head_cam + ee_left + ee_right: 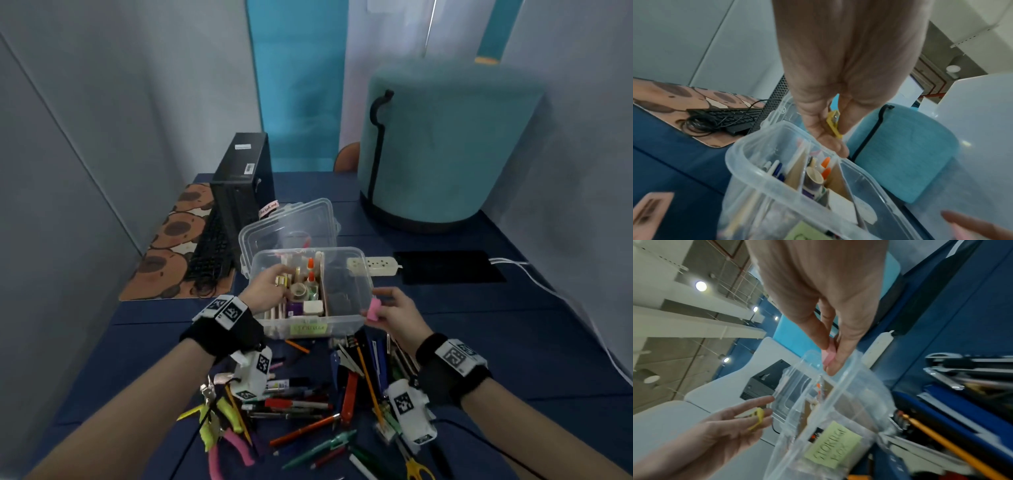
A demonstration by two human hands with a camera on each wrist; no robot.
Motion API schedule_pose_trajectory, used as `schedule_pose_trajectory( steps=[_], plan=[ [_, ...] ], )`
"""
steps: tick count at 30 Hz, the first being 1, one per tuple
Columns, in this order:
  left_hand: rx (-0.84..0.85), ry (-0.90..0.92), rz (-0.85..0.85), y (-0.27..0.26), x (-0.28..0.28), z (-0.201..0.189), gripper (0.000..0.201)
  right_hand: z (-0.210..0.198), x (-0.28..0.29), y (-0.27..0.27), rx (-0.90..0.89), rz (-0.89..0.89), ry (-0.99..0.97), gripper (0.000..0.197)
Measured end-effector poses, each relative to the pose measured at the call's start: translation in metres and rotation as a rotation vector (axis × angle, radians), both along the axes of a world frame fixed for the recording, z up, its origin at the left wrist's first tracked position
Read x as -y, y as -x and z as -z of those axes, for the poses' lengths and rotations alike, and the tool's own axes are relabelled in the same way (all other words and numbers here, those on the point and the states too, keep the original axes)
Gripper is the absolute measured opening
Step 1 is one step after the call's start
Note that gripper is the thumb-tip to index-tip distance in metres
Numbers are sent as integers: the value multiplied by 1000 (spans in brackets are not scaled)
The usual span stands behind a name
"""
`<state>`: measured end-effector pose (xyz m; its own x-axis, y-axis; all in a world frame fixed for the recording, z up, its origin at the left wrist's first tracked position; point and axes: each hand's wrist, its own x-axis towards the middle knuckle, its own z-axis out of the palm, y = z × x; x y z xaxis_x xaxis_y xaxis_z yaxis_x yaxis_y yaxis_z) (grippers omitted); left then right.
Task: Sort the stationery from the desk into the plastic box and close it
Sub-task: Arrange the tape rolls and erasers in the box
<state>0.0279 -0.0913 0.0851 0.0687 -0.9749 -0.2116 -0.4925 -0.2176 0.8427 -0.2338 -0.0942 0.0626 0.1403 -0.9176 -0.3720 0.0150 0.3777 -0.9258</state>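
A clear plastic box [346, 323] stands open on the blue desk, split into compartments holding glue bottles, tape and pens. Its lid [291, 222] leans behind it. My left hand [270, 289] hovers over the box's left part and pinches a small yellow sharpener [834, 123]. My right hand [387, 308] is at the box's right front corner and pinches a small pink eraser-like piece [372, 309]. In the right wrist view the pink piece [829, 353] sits just above the box rim [840, 382]. A heap of pens, pencils and markers [308, 404] lies in front of the box.
A black computer tower [241, 192] and keyboard [209, 253] stand left of the box on a patterned mat [164, 240]. A teal round stool [445, 147] is at the back right. A white power strip [373, 266] and black pad [448, 267] lie right. Yellow scissors [416, 469] and pliers [222, 442] lie near.
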Motion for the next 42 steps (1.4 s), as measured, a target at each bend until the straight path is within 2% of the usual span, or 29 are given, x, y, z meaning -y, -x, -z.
schedule_pose_trajectory(
  steps=[4,6,8,12,15,18,20,24,27,31,35,42],
  plan=[
    [-74,8,-16,-14,17,3,48,-14,25,-22,39,-71,10,36],
    [-57,37,-3,-14,25,4,41,-21,32,-29,-69,-96,67,36],
    [-5,82,-8,-16,35,6,33,-22,42,-35,-175,-99,120,34],
    [217,150,37,-17,47,14,26,-13,61,-52,-246,-179,117,32],
    [258,120,138,-4,54,12,20,-11,75,-65,-244,-133,138,26],
    [287,102,249,8,68,11,22,-5,83,-70,-249,-54,153,22],
    [331,64,263,11,75,12,23,4,84,-69,-305,-78,181,23],
    [451,83,238,2,80,18,24,9,91,-78,-637,-349,389,16],
    [430,108,234,-7,79,26,23,1,97,-96,-841,-538,500,12],
    [406,126,234,-18,73,31,23,-5,108,-120,-1270,-770,672,17],
    [355,151,242,-28,69,28,24,-4,119,-129,-1366,-924,614,12],
    [340,130,225,-35,68,26,20,-10,123,-138,-1466,-972,668,15]
  ],
)
